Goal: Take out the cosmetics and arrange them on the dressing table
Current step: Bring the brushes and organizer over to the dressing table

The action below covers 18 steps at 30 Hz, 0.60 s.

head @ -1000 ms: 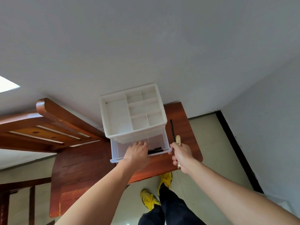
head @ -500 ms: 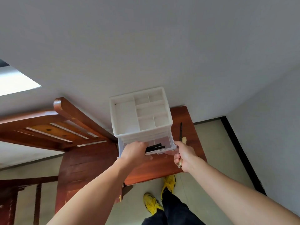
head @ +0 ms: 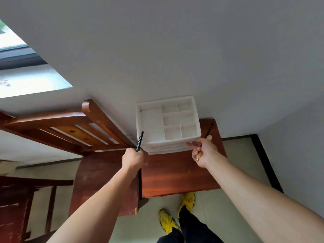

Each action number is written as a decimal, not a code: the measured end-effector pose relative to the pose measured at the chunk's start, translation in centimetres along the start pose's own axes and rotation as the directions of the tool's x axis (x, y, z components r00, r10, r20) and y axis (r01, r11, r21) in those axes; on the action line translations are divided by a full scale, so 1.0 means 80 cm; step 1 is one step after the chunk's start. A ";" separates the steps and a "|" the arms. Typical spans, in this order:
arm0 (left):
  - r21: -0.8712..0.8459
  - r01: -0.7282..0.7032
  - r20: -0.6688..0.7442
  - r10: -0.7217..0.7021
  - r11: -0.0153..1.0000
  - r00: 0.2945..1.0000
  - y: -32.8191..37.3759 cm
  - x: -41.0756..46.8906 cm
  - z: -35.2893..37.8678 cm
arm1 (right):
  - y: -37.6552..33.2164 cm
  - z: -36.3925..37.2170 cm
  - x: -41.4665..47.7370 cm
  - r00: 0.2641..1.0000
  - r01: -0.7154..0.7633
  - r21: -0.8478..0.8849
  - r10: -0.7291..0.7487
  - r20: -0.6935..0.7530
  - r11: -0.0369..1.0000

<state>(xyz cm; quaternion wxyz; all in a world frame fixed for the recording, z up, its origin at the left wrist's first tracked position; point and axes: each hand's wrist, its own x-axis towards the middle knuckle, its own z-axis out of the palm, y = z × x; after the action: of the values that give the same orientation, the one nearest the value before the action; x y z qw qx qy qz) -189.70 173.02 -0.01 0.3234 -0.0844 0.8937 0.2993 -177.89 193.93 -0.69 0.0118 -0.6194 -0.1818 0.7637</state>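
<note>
Drawer (head: 164, 149) now shut; left hand (head: 133, 159) grips lifted black pencil (head: 139, 141), right hand (head: 205, 153) grips brush (head: 209, 137) beside organizer (head: 166, 141).

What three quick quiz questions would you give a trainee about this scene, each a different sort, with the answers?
1. True or false: the left hand holds a black pencil.
2. The white organizer stands on: A) a bed, B) the wooden table, C) a shelf.
3. Which hand grips the brush?
Key: 1 true; 2 B; 3 the right hand.
</note>
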 end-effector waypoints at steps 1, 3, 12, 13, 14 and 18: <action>-0.078 0.002 0.026 0.000 0.997 1.000 0.003 0.000 0.006 | 0.000 0.005 -0.001 1.000 0.002 0.008 -0.002 -0.001 1.000; -0.162 -0.016 0.033 0.022 0.987 0.999 0.008 0.001 0.018 | 0.003 0.011 -0.001 1.000 0.002 0.016 -0.001 -0.011 1.000; -0.291 -0.018 0.060 0.037 0.957 0.998 0.001 0.008 0.040 | 0.010 -0.008 0.010 0.998 0.036 -0.088 -0.031 0.051 0.996; -0.254 -0.045 0.037 0.057 0.966 0.998 -0.001 0.007 0.039 | 0.012 -0.013 0.008 0.997 0.069 -0.130 -0.066 0.028 0.989; -0.227 -0.078 0.010 0.083 0.971 0.997 -0.002 0.004 0.038 | 0.014 -0.020 0.008 0.992 0.121 -0.186 -0.127 -0.020 0.975; -0.185 -0.157 -0.092 0.142 0.970 0.986 -0.022 -0.020 0.022 | 0.035 -0.044 0.000 0.857 0.411 -0.426 -0.501 -0.120 0.806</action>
<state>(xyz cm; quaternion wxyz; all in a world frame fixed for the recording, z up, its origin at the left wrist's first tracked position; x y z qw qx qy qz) -186.88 172.56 -0.95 0.2552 -0.0590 0.8764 0.4042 -173.95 192.19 -2.07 0.0946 -0.6296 -0.4701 0.6113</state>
